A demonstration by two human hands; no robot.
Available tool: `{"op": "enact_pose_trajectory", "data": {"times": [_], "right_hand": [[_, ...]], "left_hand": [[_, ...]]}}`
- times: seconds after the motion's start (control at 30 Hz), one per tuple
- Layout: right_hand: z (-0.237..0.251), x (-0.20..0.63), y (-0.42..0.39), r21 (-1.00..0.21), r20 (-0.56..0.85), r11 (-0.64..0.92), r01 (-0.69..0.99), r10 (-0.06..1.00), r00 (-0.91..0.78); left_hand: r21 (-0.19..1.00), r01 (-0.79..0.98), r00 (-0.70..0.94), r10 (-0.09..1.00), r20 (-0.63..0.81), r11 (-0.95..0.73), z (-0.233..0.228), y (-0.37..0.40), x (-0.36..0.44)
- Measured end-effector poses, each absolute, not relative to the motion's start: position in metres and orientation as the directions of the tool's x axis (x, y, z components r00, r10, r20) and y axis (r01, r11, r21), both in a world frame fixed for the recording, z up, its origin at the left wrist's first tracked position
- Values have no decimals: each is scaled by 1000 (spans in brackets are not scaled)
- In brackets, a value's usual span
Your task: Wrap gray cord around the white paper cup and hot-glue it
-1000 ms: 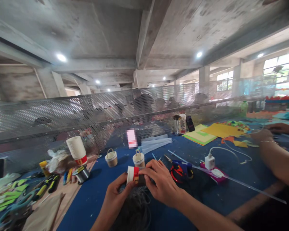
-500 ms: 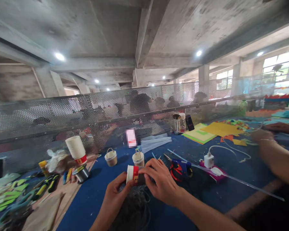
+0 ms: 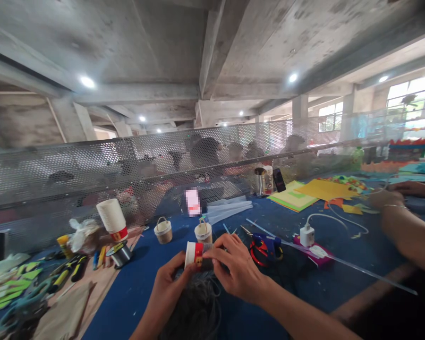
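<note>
Paper cup [image 3: 194,255] lies sideways, pinched between left hand [image 3: 168,288] and right hand [image 3: 238,274] fingers [image 3: 212,255].

Blue table [image 3: 145,278] carried stack of paper cups [image 3: 112,220] beside wire spool [image 3: 120,254]. Two small baskets with handles [image 3: 163,231] stood near centre. Glue gun [image 3: 267,246] lay close to white charger [image 3: 306,235]. Yellow and green paper sheets [image 3: 304,194] rested near perforated metal screen [image 3: 92,179]. Pliers [image 3: 69,273] lay at left.
</note>
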State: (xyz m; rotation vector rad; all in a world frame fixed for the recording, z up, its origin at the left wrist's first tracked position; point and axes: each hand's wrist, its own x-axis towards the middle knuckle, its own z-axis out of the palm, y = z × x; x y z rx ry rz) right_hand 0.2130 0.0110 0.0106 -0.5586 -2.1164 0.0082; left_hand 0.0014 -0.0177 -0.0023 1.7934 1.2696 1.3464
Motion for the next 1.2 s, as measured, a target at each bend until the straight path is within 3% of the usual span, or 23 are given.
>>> {"op": "enact_pose_trajectory", "data": {"times": [1.2], "right_hand": [[9, 210, 8, -191, 772, 898, 397, 387, -504]], "left_hand": [[844, 386, 33, 920, 391, -373, -5, -18, 0]]}}
